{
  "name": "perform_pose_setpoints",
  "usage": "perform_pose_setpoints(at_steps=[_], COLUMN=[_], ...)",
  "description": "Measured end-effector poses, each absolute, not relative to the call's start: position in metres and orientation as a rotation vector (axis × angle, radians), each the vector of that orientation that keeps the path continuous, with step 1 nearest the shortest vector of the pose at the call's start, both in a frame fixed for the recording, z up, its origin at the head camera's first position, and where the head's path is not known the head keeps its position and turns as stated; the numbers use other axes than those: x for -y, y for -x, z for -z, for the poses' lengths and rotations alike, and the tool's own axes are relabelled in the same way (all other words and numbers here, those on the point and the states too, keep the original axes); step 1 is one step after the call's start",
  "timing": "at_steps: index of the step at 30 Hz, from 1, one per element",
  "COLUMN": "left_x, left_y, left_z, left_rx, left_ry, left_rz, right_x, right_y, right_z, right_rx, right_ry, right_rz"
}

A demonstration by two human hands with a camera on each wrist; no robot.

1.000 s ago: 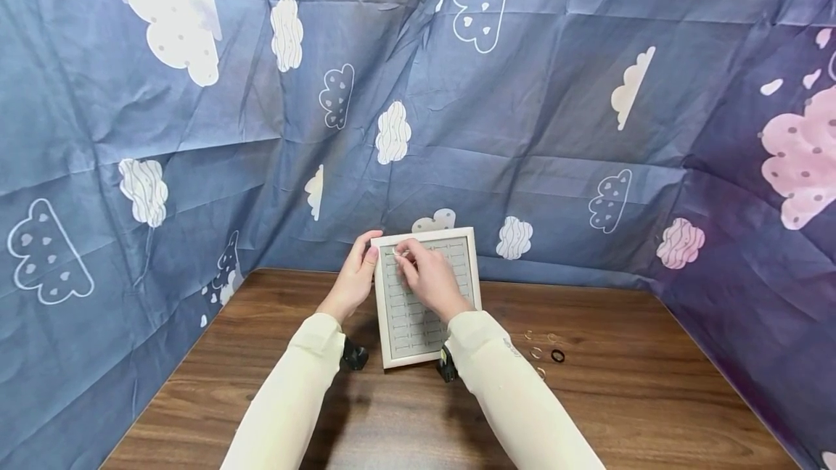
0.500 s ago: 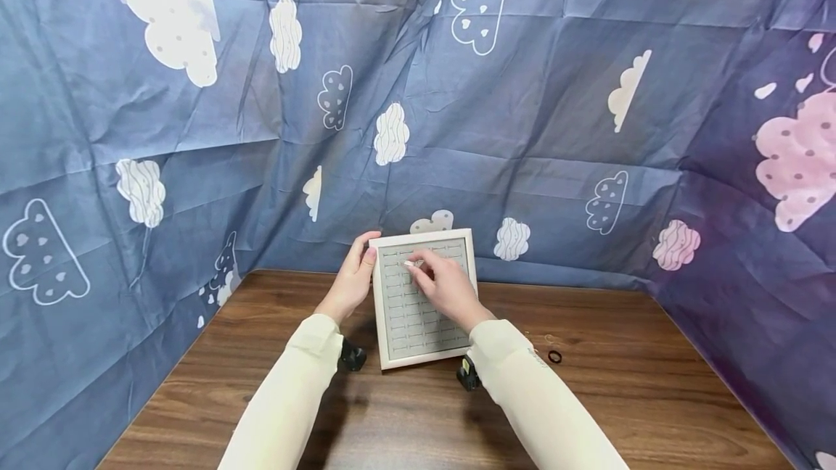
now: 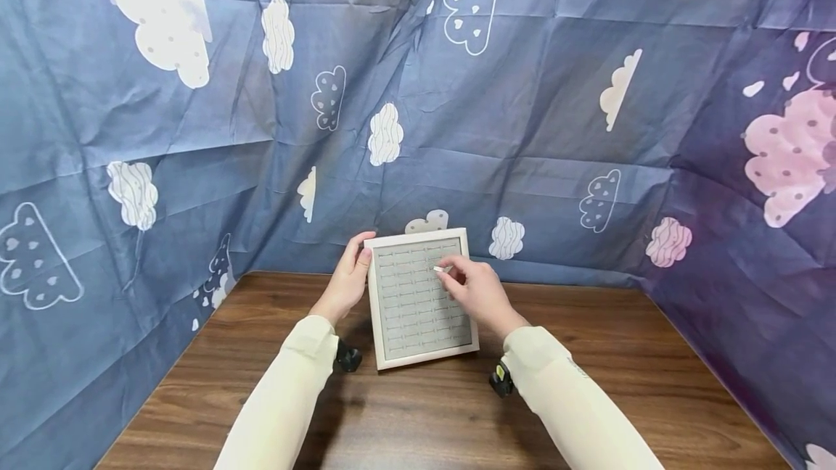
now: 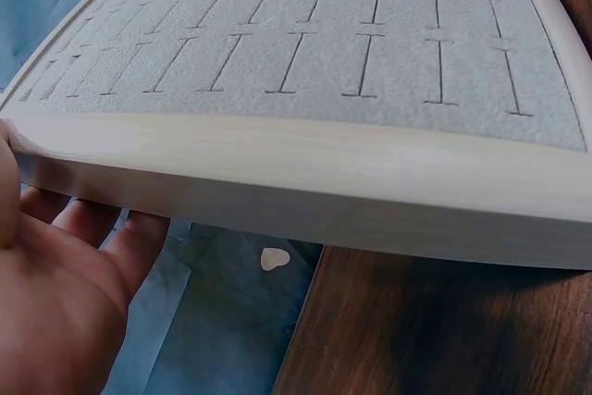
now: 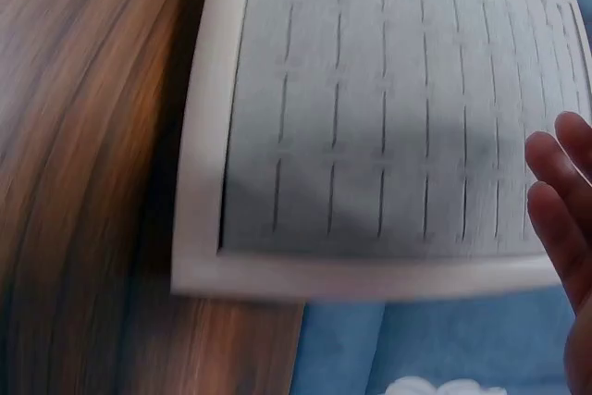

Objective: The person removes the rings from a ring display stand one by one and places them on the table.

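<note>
A ring display tray with a pale frame and grey slotted foam stands tilted towards me. My left hand grips its upper left side, thumb at the front and fingers behind, as the left wrist view of the frame's edge also shows. In front of the foam, at the upper right, my right hand pinches a small white ring between thumb and fingertips. The right wrist view shows several right fingers close over the slots; the ring is hidden there.
The tray's lower edge is at the brown wooden table. Behind it hangs a blue cloth with cloud prints, which also closes off the left and right sides. My right forearm covers part of the table at the right.
My right hand has moved rightwards and slightly down across the foam, still pinching the ring. The left hand keeps its grip. The loose rings on the table are now behind the right forearm.
</note>
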State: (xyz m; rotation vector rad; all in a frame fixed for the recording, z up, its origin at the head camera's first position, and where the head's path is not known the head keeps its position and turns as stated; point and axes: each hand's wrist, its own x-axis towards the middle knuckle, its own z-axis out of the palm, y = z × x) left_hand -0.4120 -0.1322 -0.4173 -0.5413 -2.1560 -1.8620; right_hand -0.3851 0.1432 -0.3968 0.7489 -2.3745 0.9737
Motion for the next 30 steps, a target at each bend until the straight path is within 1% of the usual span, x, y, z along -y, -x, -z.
perform_pose_setpoints(at_steps=[9,19,30], left_x=[0.132,0.133,0.134], left_y=[0.411,0.409,0.410], left_z=[0.415,0.416,0.417], left_rx=[2.165,2.179,2.182], left_ry=[0.546,0.543,0.556], left_rz=[1.866,1.860,1.857], right_x=[-0.176,-0.217,-0.259], right_y=[0.376,0.364,0.353], right_z=[0.399,0.429,0.440], right_rx=[2.389,2.490,2.545], right_ry=[-0.725,-0.640,-0.568], right_rz=[-0.920,-0.814,-0.649])
